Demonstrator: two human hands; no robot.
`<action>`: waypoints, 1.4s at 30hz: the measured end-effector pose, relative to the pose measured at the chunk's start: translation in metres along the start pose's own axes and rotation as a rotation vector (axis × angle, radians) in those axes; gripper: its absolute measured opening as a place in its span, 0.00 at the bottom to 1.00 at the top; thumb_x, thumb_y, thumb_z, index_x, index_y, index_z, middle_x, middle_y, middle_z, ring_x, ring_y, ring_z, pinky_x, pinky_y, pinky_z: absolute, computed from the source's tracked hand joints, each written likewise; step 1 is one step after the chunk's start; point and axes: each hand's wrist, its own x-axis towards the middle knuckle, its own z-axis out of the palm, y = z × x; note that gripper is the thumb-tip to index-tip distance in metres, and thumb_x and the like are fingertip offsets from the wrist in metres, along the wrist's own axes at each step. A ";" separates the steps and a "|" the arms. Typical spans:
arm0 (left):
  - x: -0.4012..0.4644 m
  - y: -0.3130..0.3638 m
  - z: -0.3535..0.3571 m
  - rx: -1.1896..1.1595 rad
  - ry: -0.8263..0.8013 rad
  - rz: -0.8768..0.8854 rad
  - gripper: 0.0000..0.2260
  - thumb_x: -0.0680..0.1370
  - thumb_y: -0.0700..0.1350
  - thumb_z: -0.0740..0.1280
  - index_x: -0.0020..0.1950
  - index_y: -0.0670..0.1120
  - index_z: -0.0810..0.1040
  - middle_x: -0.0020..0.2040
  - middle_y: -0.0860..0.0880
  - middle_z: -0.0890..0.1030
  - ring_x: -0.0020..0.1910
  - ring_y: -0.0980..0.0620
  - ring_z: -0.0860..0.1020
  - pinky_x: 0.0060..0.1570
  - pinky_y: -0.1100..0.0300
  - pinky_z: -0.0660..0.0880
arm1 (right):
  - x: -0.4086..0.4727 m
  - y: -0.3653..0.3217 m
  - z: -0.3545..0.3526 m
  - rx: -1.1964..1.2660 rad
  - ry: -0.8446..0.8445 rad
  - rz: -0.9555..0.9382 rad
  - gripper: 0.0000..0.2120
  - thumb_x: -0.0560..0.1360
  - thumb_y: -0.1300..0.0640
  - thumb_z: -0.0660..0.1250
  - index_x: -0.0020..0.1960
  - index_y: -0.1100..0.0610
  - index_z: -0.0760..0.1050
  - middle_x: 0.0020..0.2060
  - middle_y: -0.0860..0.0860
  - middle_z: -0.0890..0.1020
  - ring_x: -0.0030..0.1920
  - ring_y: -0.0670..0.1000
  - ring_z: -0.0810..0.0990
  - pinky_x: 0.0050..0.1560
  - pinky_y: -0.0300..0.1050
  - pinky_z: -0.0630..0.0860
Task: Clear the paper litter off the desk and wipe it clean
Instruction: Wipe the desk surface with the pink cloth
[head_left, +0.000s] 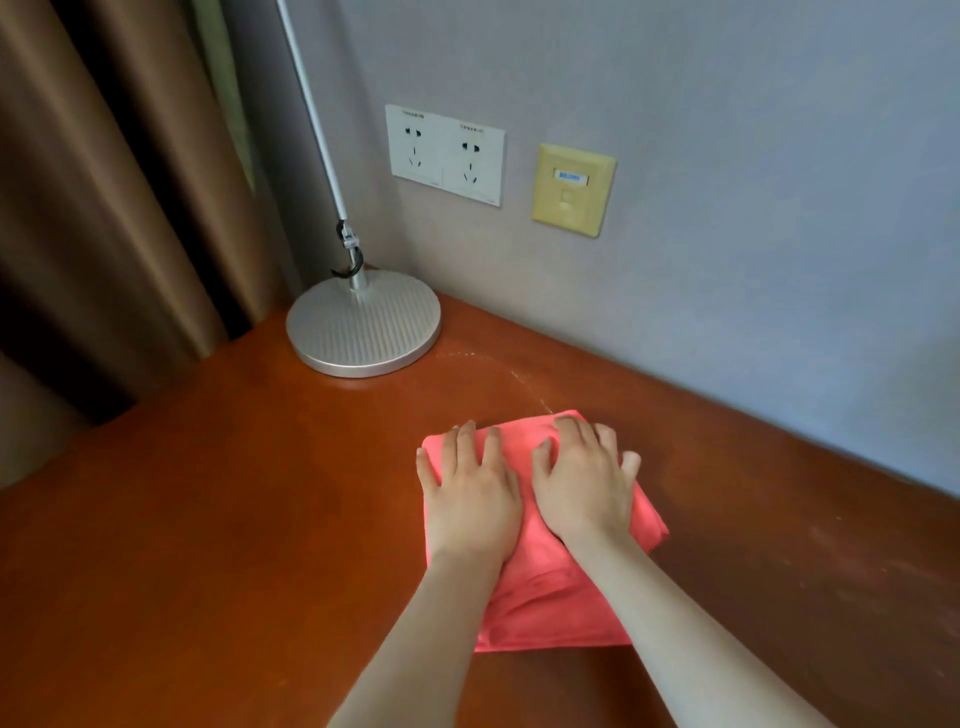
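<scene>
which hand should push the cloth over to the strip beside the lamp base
Left. The left hand presses the cloth on the side nearer the lamp base, with bare desk between. The right hand lies on the far side and would have to cross over.

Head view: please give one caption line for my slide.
Both hands, left and right, press a pink cloth on the desk.

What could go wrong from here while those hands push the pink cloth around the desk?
Both hands, left and right, press flat on the folded pink cloth. If the wipe sweeps toward the corner, the cloth could bump the lamp base and perhaps shift the lamp. The pale streak on the desk beyond the cloth could be missed. If the cloth is wet, wiping near the wall sockets might be unwise.
</scene>
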 end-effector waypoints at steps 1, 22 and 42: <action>0.013 -0.001 0.001 -0.002 0.007 0.012 0.20 0.80 0.48 0.49 0.73 0.50 0.59 0.75 0.47 0.58 0.75 0.48 0.52 0.72 0.41 0.46 | 0.012 -0.003 0.003 0.004 0.014 0.011 0.15 0.78 0.52 0.56 0.60 0.55 0.74 0.59 0.50 0.78 0.62 0.53 0.70 0.53 0.51 0.60; 0.174 -0.016 0.002 -0.006 -0.119 0.272 0.19 0.82 0.49 0.49 0.73 0.50 0.61 0.72 0.47 0.63 0.73 0.51 0.56 0.73 0.51 0.47 | 0.142 -0.033 0.033 -0.038 -0.114 0.122 0.20 0.79 0.46 0.53 0.69 0.48 0.68 0.70 0.45 0.68 0.71 0.48 0.61 0.65 0.53 0.56; 0.111 -0.025 -0.015 0.026 -0.115 0.453 0.21 0.74 0.51 0.51 0.53 0.47 0.82 0.51 0.46 0.82 0.54 0.49 0.81 0.56 0.45 0.74 | 0.054 -0.035 0.013 -0.073 -0.126 0.266 0.30 0.72 0.43 0.45 0.71 0.50 0.66 0.71 0.45 0.68 0.71 0.49 0.63 0.60 0.54 0.59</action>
